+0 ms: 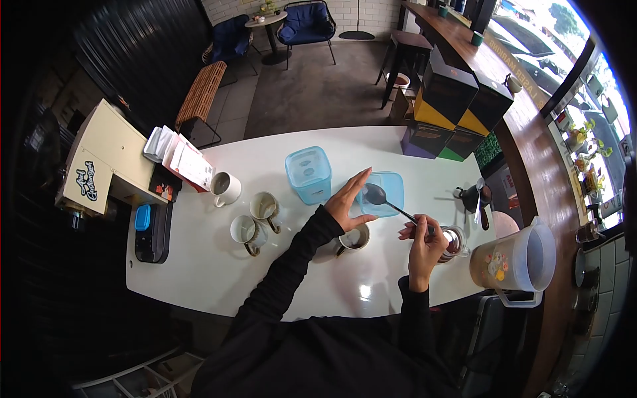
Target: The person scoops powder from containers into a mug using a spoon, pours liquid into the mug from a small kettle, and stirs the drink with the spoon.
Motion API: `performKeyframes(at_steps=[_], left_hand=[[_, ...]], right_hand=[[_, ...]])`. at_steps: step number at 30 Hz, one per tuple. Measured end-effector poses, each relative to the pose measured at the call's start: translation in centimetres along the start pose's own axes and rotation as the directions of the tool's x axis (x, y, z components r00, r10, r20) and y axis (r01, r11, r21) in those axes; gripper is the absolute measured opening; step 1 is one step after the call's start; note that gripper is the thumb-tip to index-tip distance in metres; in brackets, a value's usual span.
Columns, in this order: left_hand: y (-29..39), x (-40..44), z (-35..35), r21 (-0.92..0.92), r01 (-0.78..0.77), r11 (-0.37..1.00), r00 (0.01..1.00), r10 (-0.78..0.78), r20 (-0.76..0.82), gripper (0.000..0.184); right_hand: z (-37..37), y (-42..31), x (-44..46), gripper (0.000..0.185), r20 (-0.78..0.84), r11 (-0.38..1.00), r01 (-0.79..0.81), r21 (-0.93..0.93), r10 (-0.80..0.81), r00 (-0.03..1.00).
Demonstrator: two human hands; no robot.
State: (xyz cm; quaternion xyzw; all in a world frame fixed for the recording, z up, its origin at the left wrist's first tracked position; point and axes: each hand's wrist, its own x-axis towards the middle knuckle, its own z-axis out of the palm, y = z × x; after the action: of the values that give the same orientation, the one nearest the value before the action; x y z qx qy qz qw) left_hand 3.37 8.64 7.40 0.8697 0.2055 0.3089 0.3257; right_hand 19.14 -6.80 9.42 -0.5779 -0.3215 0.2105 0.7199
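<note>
My right hand (425, 251) grips the handle of a metal spoon (375, 194), whose bowl is over a light blue plastic lid (390, 203) on the table. My left hand (346, 204) is open, fingers stretched out and thumb apart, beside the spoon's bowl and above a mug (356, 237) that it partly hides. Behind that hand stands a light blue plastic container (308, 174); I cannot make out its contents. A glass vessel with dark reddish liquid (452, 243) sits just right of my right hand, partly covered by it.
Several mugs (227, 188) stand left on the white table (312, 285). A clear plastic pitcher (511, 262) is at the right edge, near a black cup (472, 198) holding a spoon. Black boxes (448, 93) are stacked at the back right; a cream machine (109, 156) stands left.
</note>
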Motion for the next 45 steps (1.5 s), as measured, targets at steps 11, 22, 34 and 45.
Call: performKeyframes(at_steps=[11, 22, 34, 45], left_hand=[[-0.8, 0.0, 0.2, 0.042, 0.021, 0.999, 0.999, -0.020, -0.033, 0.103], [-2.4, 1.5, 0.0, 0.038, 0.009, 0.999, 0.993, -0.004, -0.116, 0.077], [2.5, -3.4, -8.5, -0.279, 0.063, 0.958, 0.782, -0.221, -0.582, 0.048], [-5.9, -4.4, -6.8, 0.119, 0.289, 0.950, 0.845, -0.195, -0.498, 0.119]], right_hand=[[-1.0, 0.3, -0.2, 0.026, -0.065, 0.994, -0.024, 0.106, 0.031, 0.997], [-4.1, -5.3, -0.2, 0.026, -0.090, 0.993, 0.022, 0.117, -0.011, 0.996], [-4.8, -4.8, -2.6, 0.018, 0.234, 0.996, 0.060, -0.067, -0.042, 0.971], [-4.1, -5.1, -3.1, 0.015, 0.429, 0.912, 0.322, -0.254, -0.192, 0.883]])
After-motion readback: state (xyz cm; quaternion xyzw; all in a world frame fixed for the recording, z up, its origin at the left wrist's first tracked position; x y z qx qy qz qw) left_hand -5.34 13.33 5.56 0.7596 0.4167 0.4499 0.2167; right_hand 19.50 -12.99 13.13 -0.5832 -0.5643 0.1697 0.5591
